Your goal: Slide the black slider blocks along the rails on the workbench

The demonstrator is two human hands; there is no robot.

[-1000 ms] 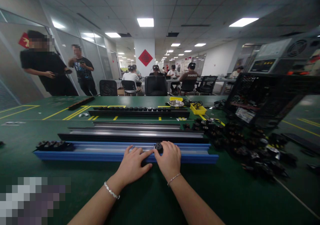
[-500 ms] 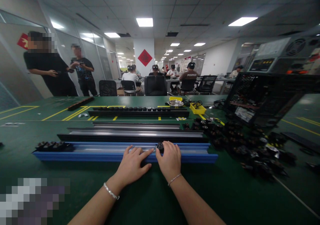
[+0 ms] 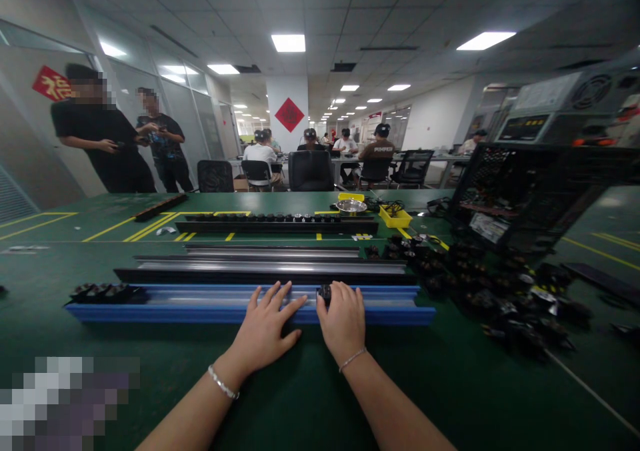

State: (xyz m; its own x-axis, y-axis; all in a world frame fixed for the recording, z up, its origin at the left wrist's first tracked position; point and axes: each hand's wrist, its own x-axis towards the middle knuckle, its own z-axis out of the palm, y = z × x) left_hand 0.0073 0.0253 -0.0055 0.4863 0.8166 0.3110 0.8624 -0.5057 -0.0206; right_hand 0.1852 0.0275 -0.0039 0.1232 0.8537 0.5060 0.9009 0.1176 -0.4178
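Note:
A long blue rail (image 3: 200, 315) lies across the green table in front of me, with several small black parts (image 3: 103, 293) in its left end. My left hand (image 3: 267, 317) rests with fingers spread on the middle of the rail and holds nothing. Just right of it, my right hand (image 3: 343, 314) has its thumb and fingers closed round a small black part (image 3: 325, 295) in the rail's channel. The fingers hide part of that piece.
Behind the blue rail lie black rails (image 3: 270, 278), one farther back (image 3: 280, 227) filled with black parts. A pile of black parts (image 3: 520, 304) and a computer case (image 3: 500, 197) are at right. Yellow tray (image 3: 396, 219) stands beyond. People are in the background.
My right hand has shifted slightly right with the small black part. The fingers of my left hand have spread a little and reach slightly farther forward.

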